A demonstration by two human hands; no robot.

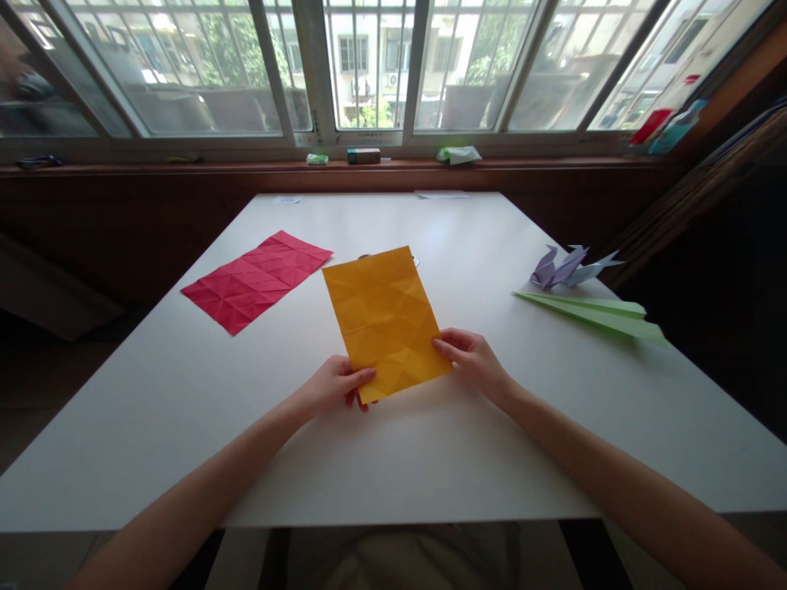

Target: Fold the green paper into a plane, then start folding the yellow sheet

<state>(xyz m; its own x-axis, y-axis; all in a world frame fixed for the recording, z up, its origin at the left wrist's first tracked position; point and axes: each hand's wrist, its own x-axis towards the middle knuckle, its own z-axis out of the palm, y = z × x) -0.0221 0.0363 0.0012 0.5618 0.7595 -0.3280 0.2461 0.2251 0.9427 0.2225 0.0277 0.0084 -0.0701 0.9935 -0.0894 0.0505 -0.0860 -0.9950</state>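
Observation:
Between my hands is a creased yellow-orange sheet of paper (388,319), tilted and raised a little over the table. My left hand (341,382) pinches its lower left corner, thumb on top and fingers underneath. Its right edge, near the lower right corner, is gripped by my right hand (470,354) with the thumb on top. Part of a small object behind the sheet's top edge peeks out, too covered to name. To the left, a red sheet of paper (258,279) full of fold lines lies flat.
On the white table's (393,475) right side sit a purple origami crane (557,269), a pale blue folded paper bird (595,269) and a green paper plane (596,313). A small box (364,156) and a green-white packet (458,155) rest on the windowsill.

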